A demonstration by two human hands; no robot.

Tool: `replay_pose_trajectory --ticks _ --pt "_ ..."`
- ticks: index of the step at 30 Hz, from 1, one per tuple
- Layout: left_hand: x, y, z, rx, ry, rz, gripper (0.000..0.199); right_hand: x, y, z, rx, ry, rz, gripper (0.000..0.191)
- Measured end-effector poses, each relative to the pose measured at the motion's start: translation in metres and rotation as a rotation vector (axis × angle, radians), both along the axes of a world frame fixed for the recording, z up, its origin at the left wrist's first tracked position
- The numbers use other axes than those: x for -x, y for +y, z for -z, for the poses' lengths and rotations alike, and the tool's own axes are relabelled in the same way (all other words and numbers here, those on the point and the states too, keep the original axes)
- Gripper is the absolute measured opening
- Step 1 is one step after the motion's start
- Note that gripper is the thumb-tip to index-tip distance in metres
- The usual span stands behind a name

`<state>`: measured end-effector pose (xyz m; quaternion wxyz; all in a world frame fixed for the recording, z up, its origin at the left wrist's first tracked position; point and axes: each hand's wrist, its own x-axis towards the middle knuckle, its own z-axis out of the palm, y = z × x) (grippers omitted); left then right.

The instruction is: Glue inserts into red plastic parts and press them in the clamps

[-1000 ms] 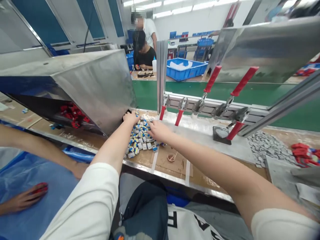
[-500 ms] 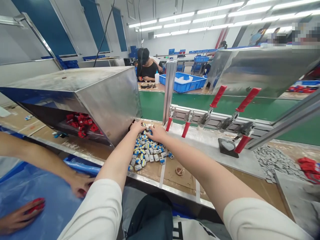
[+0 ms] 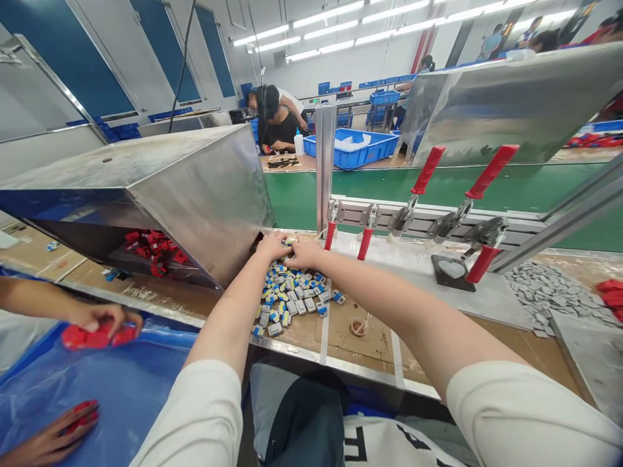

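My left hand (image 3: 272, 247) and my right hand (image 3: 306, 253) are close together at the far end of a pile of small grey, blue and yellow blocks (image 3: 298, 299). The fingers of both hands are curled in towards each other, closed, with their tips among the far blocks. What they hold, if anything, is too small and hidden to make out. The pile spreads from beneath my hands towards the table's front edge. Beside my left hand rises the side of a large sheet-metal box (image 3: 209, 194).
Red parts (image 3: 154, 250) lie inside the metal box. Toggle clamps with red handles (image 3: 428, 170) stand on a rail at right, above a dark block (image 3: 453, 272). Flat grey pieces (image 3: 555, 295) lie further right. A co-worker's hands (image 3: 104, 318) hold red parts over a blue-lined bin (image 3: 131, 389).
My hands have drawn closer together over the far blocks, and my right fingers are more curled. The view has shifted slightly. A co-worker's hand has lifted red parts at left.
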<state>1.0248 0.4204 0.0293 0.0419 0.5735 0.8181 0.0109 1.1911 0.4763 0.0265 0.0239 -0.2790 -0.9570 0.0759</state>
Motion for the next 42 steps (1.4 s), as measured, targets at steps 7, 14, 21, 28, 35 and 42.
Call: replay_pose_trajectory --ticks 7,14,21,28,35,42 --pt "-0.003 0.014 -0.006 0.032 0.03 0.138 0.056 -0.003 -0.017 0.001 0.013 0.037 0.095 0.084" --pt "-0.004 0.005 -0.014 -0.142 0.026 0.112 0.048 -0.005 -0.018 -0.001 0.013 0.073 0.153 0.076" --pt "-0.044 -0.019 -0.053 -0.371 0.055 0.058 0.038 -0.012 -0.02 -0.002 -0.002 0.105 0.039 0.053" --pt "-0.089 -0.107 -0.092 -0.466 0.072 0.076 0.037 -0.007 -0.019 0.008 -0.011 0.062 -0.087 0.052" --pt "-0.084 -0.152 -0.038 -0.193 0.201 0.078 0.038 0.0 -0.015 0.0 -0.032 0.017 -0.129 0.05" --pt "-0.079 -0.161 -0.021 -0.166 0.279 0.161 0.043 -0.002 -0.015 0.003 0.044 0.098 -0.086 0.048"
